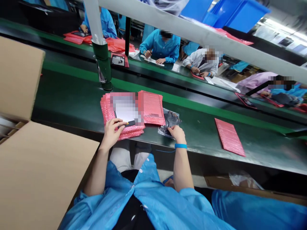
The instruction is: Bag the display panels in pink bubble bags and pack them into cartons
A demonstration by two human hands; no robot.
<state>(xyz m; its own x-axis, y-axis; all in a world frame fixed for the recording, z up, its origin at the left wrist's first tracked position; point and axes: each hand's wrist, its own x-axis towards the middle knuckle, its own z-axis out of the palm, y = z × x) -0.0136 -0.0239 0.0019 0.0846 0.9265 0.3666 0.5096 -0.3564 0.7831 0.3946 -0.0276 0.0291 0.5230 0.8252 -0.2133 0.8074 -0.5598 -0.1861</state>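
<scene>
Blue smock (141, 204); left hand (112, 134) on black device (127, 123), mostly pixelated.

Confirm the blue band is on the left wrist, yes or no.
No, the blue wristband sits on the right wrist, just behind the right hand; the left wrist shows none.

Pixelated patch (126, 107) hides the bubble mailers (106, 110)
</scene>
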